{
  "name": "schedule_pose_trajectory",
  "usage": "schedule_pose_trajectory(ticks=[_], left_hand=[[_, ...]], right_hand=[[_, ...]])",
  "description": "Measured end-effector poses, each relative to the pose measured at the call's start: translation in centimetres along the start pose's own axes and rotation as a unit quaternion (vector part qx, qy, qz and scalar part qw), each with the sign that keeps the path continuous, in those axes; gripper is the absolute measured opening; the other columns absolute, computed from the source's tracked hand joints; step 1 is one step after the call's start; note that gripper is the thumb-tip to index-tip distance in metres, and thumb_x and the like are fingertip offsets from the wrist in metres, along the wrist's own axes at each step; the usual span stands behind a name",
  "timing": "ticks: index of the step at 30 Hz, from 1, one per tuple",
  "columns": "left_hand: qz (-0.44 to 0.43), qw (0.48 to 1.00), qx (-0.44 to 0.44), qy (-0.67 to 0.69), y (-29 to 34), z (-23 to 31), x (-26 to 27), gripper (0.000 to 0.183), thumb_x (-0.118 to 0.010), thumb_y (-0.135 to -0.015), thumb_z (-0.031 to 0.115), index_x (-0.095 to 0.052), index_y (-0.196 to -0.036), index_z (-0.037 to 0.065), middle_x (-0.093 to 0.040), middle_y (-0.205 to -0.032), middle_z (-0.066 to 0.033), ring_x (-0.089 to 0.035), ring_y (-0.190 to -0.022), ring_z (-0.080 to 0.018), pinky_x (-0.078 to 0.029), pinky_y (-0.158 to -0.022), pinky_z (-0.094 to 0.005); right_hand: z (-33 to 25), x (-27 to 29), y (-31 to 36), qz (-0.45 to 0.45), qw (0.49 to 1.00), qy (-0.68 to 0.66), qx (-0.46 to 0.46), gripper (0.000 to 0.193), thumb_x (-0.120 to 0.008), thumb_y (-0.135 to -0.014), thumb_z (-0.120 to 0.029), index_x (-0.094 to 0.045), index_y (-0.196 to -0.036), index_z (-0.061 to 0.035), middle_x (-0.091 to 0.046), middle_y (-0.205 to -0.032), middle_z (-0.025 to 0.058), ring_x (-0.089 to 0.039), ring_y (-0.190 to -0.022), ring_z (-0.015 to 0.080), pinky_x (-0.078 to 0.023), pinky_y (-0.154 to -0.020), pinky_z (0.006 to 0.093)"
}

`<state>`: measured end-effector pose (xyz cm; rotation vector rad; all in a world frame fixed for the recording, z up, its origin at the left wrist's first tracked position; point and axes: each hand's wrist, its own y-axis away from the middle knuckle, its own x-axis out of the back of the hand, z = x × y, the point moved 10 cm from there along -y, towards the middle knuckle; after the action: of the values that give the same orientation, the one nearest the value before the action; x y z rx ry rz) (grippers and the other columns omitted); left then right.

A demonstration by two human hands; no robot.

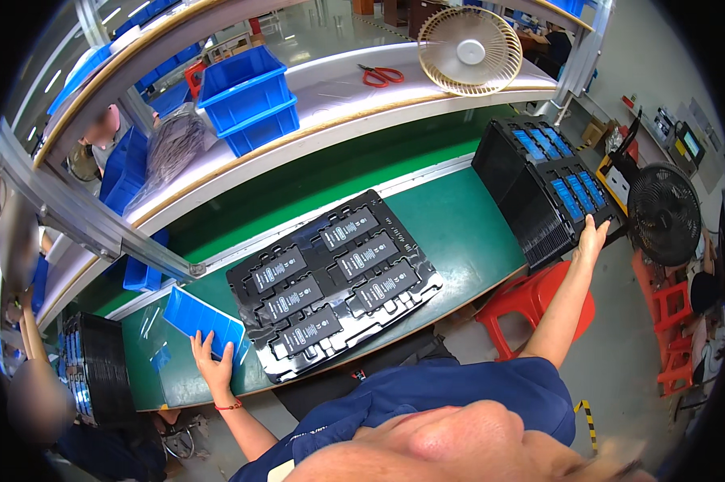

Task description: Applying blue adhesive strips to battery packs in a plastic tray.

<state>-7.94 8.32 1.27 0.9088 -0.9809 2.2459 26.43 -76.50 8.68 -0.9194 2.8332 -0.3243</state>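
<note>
My left hand is open, its fingers spread over the near part of a blue sheet with a pale border. Right of that sheet, a glossy black moulded tray lies tilted on the green bench. Several flat black battery packs with white print sit in its pockets, in two columns. Out to the right, my right hand grips the near edge of the top black tray on a tall stack. Blue-faced flat pieces fill that tray's pockets. Some fingers of this hand are hidden.
A shelf above the bench holds stacked blue bins, red-handled scissors and a fan with a cream guard. Another tray stack stands at the left, beside a co-worker. A red stool and black fan are at the right.
</note>
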Motion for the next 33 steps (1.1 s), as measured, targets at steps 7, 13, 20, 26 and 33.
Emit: schedule_pose_trajectory(ticks=[7, 13, 20, 26, 33], left_hand=[[-0.052, 0.998, 0.044, -0.009, -0.1, -0.2, -0.2, 0.054, -0.078, -0.067, 0.022, -0.064, -0.115, 0.003, -0.043, -0.139, -0.0215, -0.032, -0.135, -0.0381, -0.019, -0.111, -0.0507], [-0.036, 0.997, 0.068, -0.006, -0.4, -0.4, 0.1, 0.053, -0.077, -0.069, 0.029, -0.065, -0.114, 0.005, -0.047, -0.135, -0.0221, -0.033, -0.134, -0.0375, -0.018, -0.111, -0.0514], [-0.032, 0.997, 0.065, 0.005, -0.1, -0.8, 0.0, 0.054, -0.077, -0.07, 0.034, -0.065, -0.114, 0.006, -0.051, -0.132, -0.0202, -0.034, -0.134, -0.0377, -0.019, -0.11, -0.0532], [-0.055, 0.997, 0.049, -0.036, 0.2, 0.2, -0.1, 0.057, -0.076, -0.071, 0.036, -0.063, -0.118, 0.006, -0.051, -0.133, -0.0189, -0.034, -0.134, -0.0371, -0.019, -0.11, -0.0547], [-0.03, 0.997, 0.07, 0.007, -0.5, -0.7, -0.4, 0.036, -0.069, -0.08, 0.023, -0.067, -0.113, 0.009, -0.053, -0.13, -0.0169, -0.035, -0.134, -0.0353, -0.017, -0.111, -0.0527]], right_hand=[[-3.7, 1.8, 0.6, 0.115, 0.921, 0.314, 0.199, 0.068, -0.074, -0.076, -0.022, -0.042, -0.131, 0.0009, -0.054, -0.122, 0.0258, -0.055, -0.109, 0.0402, -0.044, -0.093, 0.0424], [-9.4, 2.3, 5.3, 0.24, 0.819, 0.462, 0.241, 0.078, -0.068, -0.079, -0.038, -0.029, -0.144, -0.0208, -0.04, -0.139, 0.0199, -0.049, -0.114, 0.0466, -0.04, -0.087, 0.0611], [-9.0, 1.9, 4.9, 0.239, 0.822, 0.442, 0.267, 0.068, -0.065, -0.082, -0.035, -0.035, -0.142, -0.0238, -0.04, -0.14, 0.0152, -0.043, -0.123, 0.0391, -0.033, -0.096, 0.057], [-10.9, 1.1, 6.7, 0.271, 0.778, 0.476, 0.307, 0.065, -0.066, -0.082, -0.034, -0.038, -0.14, -0.0239, -0.04, -0.14, 0.0141, -0.045, -0.12, 0.037, -0.034, -0.095, 0.0539], [-13.9, -0.6, 10.2, 0.287, 0.743, 0.47, 0.381, 0.063, -0.066, -0.081, -0.036, -0.041, -0.137, -0.0235, -0.04, -0.138, 0.0144, -0.047, -0.117, 0.0346, -0.037, -0.091, 0.0522]])
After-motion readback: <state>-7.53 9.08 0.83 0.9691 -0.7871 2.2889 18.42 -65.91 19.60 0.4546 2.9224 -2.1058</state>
